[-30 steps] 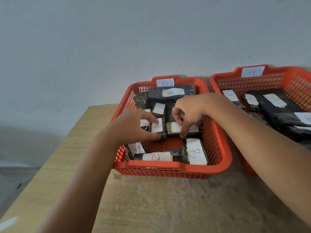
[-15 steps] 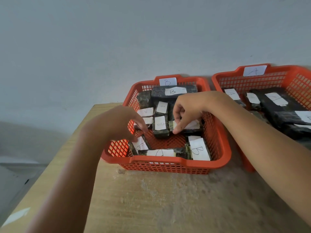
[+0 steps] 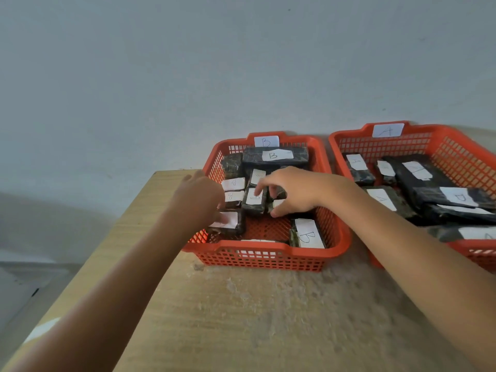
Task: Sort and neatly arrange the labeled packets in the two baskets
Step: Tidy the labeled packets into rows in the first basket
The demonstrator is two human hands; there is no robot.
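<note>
Dark packets (image 3: 254, 201) with white paper labels are seen in two orange baskets (image 3: 332, 238), centre and right. One is pinched by the right hand (image 3: 291, 193); the left hand's (image 3: 200, 202) grasp cannot be told.

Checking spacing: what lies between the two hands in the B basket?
In the head view, one labeled packet lies between the left hand and right hand.

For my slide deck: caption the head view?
Both hands arrange packets in basket B, basket A alongside.
</note>
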